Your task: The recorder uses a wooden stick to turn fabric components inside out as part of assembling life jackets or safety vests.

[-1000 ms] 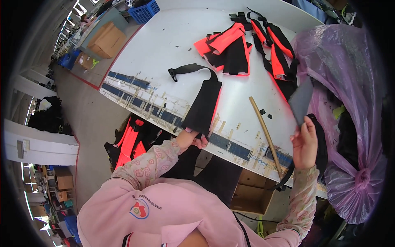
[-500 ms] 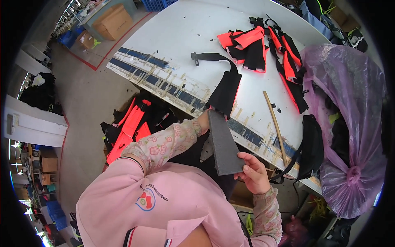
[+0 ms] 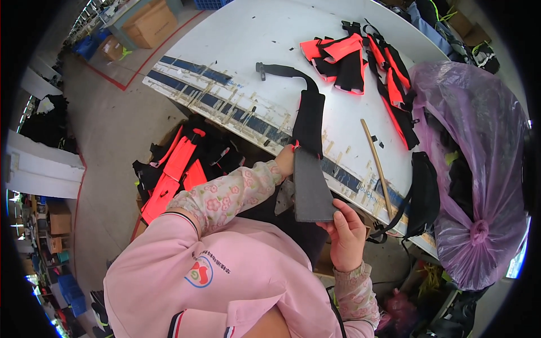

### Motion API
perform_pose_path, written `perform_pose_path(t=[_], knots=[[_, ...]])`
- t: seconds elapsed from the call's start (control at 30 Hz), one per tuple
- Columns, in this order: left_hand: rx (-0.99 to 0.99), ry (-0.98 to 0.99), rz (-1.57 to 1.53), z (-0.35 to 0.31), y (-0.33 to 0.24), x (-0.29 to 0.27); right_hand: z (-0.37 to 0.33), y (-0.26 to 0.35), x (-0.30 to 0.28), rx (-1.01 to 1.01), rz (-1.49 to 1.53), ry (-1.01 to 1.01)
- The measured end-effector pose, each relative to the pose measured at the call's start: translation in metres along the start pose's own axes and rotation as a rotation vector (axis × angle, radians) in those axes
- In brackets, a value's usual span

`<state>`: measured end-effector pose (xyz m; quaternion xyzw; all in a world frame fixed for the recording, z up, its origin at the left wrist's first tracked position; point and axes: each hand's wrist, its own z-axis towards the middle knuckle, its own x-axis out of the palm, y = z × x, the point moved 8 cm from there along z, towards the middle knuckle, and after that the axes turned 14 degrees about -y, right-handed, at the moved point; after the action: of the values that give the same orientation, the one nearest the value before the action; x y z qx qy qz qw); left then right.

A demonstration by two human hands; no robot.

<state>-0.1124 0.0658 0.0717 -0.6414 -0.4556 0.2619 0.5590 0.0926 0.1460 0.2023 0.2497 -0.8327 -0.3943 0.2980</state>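
Note:
A flat grey foam-like pad (image 3: 313, 188) hangs off the near edge of the table, its upper end at the mouth of a black fabric sleeve (image 3: 309, 118). How far the pad reaches inside cannot be seen. My left hand (image 3: 286, 160) is closed at the join, gripping the sleeve's opening; its fingertips are mostly hidden behind the pad. The pad's lower right corner is pinched between thumb and fingers of my right hand (image 3: 347, 232). From the sleeve's far end a black strap with a buckle (image 3: 260, 70) curves left over the tabletop.
Orange and black fabric pieces (image 3: 341, 59) lie farther back on the white table (image 3: 236, 39). A wooden stick (image 3: 376, 166) rests near a black pouch (image 3: 422, 194). At right bulges a purple plastic bag (image 3: 473, 112). More orange pieces (image 3: 174, 177) sit below the table at left.
The pad and sleeve are now nearly in one line, the pad having swung upright and up toward the sleeve. My right hand moved slightly up with its corner. The sleeve's strap shifted left.

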Motion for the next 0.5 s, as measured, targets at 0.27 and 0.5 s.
perform_pose_path(t=[0.27,0.5], knots=[[0.016,0.194,0.223,-0.022,0.011,0.026,0.056,0.0,0.021,-0.224,-0.151,-0.076],[-0.161,0.211,-0.323,-0.018,-0.007,0.028,-0.015,0.016,0.077,-1.235,-1.399,0.188]])
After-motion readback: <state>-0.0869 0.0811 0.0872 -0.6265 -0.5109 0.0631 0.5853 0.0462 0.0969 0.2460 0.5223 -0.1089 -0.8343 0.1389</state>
